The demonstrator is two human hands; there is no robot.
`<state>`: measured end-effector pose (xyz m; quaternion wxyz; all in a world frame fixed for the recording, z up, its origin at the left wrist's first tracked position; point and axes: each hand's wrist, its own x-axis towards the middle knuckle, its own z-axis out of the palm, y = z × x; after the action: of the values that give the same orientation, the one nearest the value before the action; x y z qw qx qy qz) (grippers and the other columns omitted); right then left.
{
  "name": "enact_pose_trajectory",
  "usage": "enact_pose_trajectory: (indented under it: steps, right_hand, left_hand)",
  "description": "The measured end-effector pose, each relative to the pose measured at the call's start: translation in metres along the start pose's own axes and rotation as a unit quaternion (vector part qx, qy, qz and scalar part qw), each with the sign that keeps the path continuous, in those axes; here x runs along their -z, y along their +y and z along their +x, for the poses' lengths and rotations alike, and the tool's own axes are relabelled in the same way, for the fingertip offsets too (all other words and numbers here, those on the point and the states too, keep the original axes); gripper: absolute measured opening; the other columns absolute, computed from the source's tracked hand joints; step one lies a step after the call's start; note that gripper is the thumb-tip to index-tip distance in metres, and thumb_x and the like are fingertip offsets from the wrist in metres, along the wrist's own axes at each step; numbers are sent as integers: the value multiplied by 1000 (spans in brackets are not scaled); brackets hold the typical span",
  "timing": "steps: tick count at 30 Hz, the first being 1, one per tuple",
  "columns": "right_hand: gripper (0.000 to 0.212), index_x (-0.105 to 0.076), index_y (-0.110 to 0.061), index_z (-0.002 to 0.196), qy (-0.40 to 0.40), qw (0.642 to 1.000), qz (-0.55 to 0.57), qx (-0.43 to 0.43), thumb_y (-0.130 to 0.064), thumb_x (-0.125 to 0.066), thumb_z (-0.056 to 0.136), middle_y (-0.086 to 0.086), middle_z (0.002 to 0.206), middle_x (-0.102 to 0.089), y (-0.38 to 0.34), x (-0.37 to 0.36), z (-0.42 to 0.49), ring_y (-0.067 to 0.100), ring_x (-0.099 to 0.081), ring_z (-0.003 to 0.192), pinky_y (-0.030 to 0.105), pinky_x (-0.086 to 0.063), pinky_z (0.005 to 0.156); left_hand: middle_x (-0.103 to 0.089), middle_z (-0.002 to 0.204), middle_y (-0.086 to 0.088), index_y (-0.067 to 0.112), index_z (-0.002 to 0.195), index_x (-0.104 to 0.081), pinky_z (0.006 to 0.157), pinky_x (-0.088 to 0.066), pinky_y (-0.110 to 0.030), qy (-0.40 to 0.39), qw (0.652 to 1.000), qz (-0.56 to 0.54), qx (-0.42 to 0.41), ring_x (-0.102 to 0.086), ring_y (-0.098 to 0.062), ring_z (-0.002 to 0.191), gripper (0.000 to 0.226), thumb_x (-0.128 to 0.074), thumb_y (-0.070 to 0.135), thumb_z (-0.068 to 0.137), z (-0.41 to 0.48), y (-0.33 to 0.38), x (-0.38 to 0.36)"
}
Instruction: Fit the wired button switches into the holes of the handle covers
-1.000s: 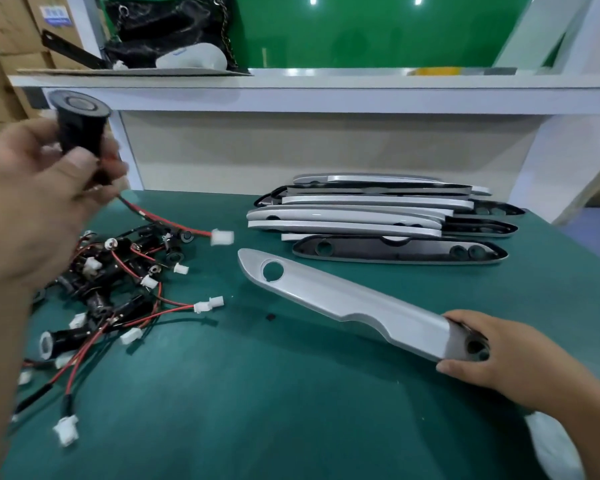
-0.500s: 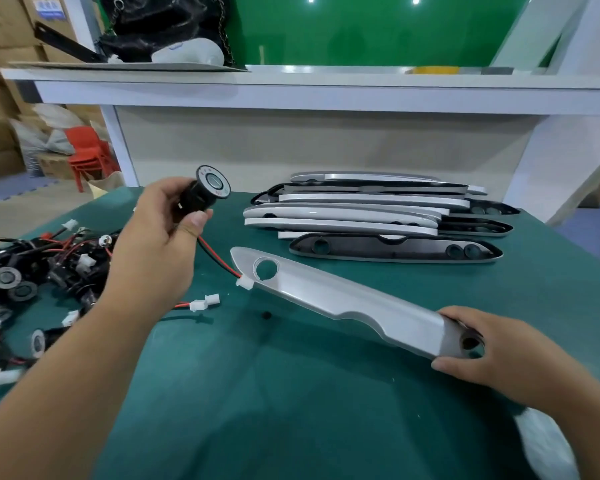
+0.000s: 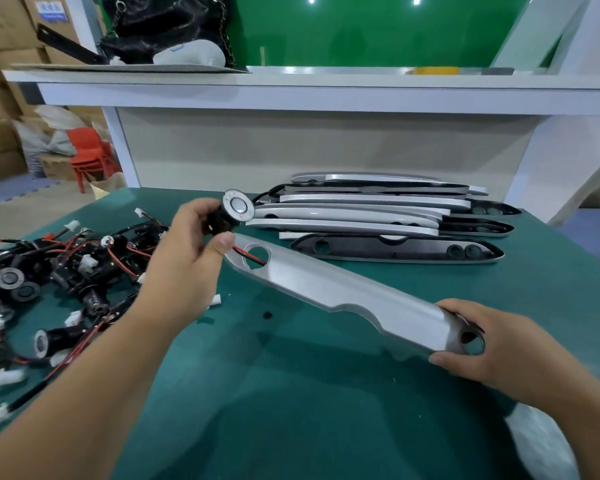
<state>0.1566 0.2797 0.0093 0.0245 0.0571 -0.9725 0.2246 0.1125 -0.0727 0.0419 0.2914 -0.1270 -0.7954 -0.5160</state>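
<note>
My left hand (image 3: pixel 184 261) grips a black button switch (image 3: pixel 230 215) with a round silver face, just above the far end of a silver handle cover (image 3: pixel 343 292). The switch's red and black wires (image 3: pixel 252 258) run down through the cover's round hole (image 3: pixel 257 257). My right hand (image 3: pixel 492 351) holds the near end of that cover, which is tilted a little above the green table (image 3: pixel 291 393). A pile of more wired switches (image 3: pixel 59 282) lies at the left.
A stack of silver and black handle covers (image 3: pixel 378 220) lies at the back of the table, below a white shelf (image 3: pixel 326 88). A white bag (image 3: pixel 541 445) sits at the near right edge. Red chairs (image 3: pixel 87 154) and cardboard boxes stand beyond the table's left side.
My left hand has carried the switch from the upper left over to the cover's far end. The wires, loose beside the cover before, now pass through its hole.
</note>
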Motion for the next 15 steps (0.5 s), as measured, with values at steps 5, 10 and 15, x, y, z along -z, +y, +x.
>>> enact_pose_trajectory:
  steps: [5, 10, 15]
  right_hand:
    - [50, -43, -58, 99, 48, 998, -19, 26, -55, -75, 61, -38, 94, -54, -3, 1, -2, -12, -50, 85, 23, -45, 62]
    - [52, -41, -57, 101, 53, 997, -30, 43, -56, -74, 60, -37, 98, -53, -7, 3, -4, -10, -50, 89, 22, -43, 62]
    - [53, -40, -63, 98, 54, 998, -22, 24, -56, -74, 57, -35, 89, -57, -6, 4, -4, -13, -50, 87, 21, -42, 62]
  left_hand:
    - [-35, 129, 30, 46, 101, -51, 105, -21, -27, 18, 989, 142, -45, -27, -7, 123, 42, -69, 14, 83, -9, -9, -11]
    - [-23, 135, 30, 55, 93, -54, 108, -16, -23, 18, 998, 63, 6, -20, -8, 137, 47, -71, 12, 81, -12, -15, -16]
    - [-14, 148, 22, 57, 98, -59, 105, -23, -11, -3, 997, -14, 76, -23, 23, 125, 53, -64, 6, 87, -14, -21, -15]
